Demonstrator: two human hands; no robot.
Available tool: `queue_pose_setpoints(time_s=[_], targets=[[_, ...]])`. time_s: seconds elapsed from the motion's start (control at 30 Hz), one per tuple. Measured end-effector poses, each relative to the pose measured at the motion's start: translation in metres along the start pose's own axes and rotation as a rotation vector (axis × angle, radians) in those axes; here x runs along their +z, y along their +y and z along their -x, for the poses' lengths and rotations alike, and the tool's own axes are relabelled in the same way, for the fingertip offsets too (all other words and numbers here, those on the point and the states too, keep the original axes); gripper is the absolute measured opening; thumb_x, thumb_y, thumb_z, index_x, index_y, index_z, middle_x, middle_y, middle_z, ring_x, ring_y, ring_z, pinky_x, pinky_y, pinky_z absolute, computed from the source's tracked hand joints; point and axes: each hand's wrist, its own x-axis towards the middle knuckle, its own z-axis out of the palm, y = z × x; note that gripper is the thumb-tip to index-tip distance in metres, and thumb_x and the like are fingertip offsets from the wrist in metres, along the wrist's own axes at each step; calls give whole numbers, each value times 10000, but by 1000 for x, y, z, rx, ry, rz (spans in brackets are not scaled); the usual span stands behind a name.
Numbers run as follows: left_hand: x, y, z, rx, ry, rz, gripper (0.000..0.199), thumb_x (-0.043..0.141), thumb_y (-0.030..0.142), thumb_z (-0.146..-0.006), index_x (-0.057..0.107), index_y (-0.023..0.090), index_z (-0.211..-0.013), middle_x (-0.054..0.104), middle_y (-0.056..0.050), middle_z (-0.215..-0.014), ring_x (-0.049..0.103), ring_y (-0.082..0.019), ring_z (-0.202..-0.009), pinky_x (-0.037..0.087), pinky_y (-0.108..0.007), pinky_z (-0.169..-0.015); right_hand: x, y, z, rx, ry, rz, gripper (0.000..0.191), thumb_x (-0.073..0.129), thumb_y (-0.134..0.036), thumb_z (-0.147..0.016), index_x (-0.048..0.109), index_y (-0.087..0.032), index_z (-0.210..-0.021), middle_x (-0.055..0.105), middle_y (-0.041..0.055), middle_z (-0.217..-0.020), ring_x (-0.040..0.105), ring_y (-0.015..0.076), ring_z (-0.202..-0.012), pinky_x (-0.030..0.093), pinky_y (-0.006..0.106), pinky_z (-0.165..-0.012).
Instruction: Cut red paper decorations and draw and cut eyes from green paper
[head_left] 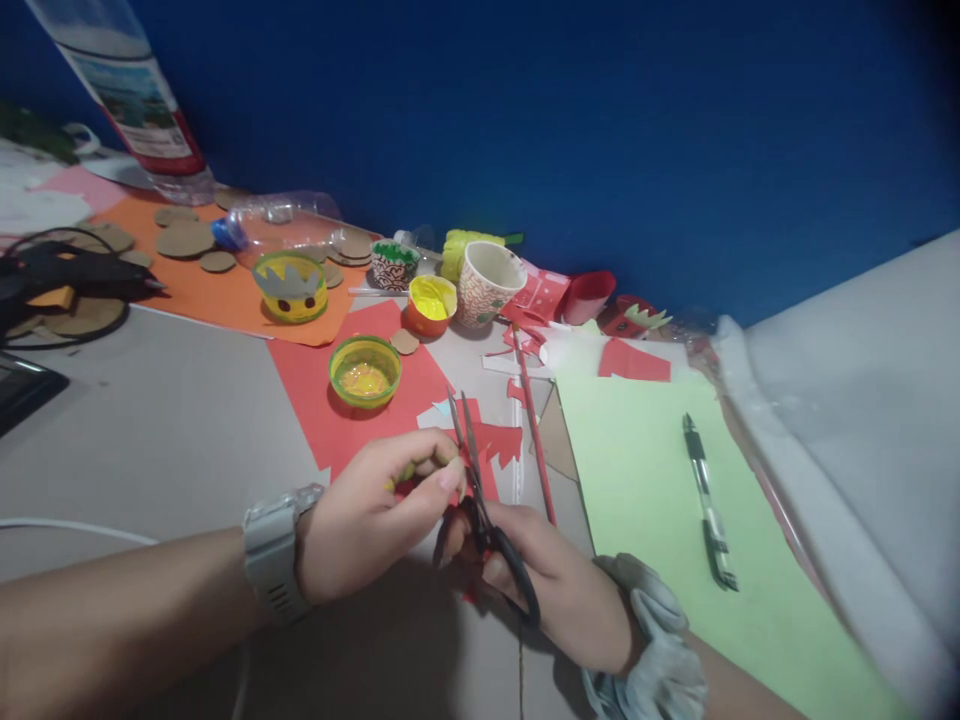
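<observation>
head: scissor blades (471,442) clear of pen (706,495)

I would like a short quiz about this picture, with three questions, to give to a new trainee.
1. What does the person's right hand hold?
2. True or false: the pen lies on the orange paper.
3. Which of these lies on its side?
A) the white cup
B) the blue-capped bottle
C) the labelled bottle

Key:
1. Scissors.
2. False; it lies on the green paper.
3. B.
</observation>
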Motion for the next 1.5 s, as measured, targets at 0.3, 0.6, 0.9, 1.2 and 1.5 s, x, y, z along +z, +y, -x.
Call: queue_pose_setpoints(time_s=[0.3,0.6,0.9,1.2,1.5], targets=[[-1,-2,0,11,12,-10,237,403,194,-920,438,160,-688,439,72,-518,338,-44,-451,280,-145,-432,1,1,-1,7,-7,-41,491,416,-657,-798,479,-170,-800,476,-13,-667,427,109,-586,376,236,-564],[-1,-1,0,20,16,-54,225,412,198,-916,449,161,-697,474,65,-527,388,-47,-462,294,-149,-438,1,-2,-2,-8,0,-38,467,420,-638,-812,465,-173,-809,472,-14,-679,427,105,-580,375,233,-549],[0,-1,1,29,-1,-55,230,408,187,-919,445,156,-694,500,69,-517,409,-36,-459,291,-140,-439,-1,-2,-1,-19,5,22,454,395,-621,-837,469,-175,-791,475,-13,-660,423,109,-597,375,227,-561],[-1,1,0,38,12,-93,231,412,190,-912,468,152,-691,507,67,-520,419,-39,-469,300,-141,-447,-3,-2,-3,-9,-88,-76,502,398,-666,-812,458,-168,-819,425,-15,-679,362,95,-571,332,226,-527],[-1,0,0,36,-23,-16,235,398,167,-919,436,165,-687,541,61,-524,465,-41,-477,309,-139,-452,-1,-3,-2,5,-36,-15,455,397,-619,-843,471,-172,-802,455,-10,-667,395,108,-597,358,229,-560]])
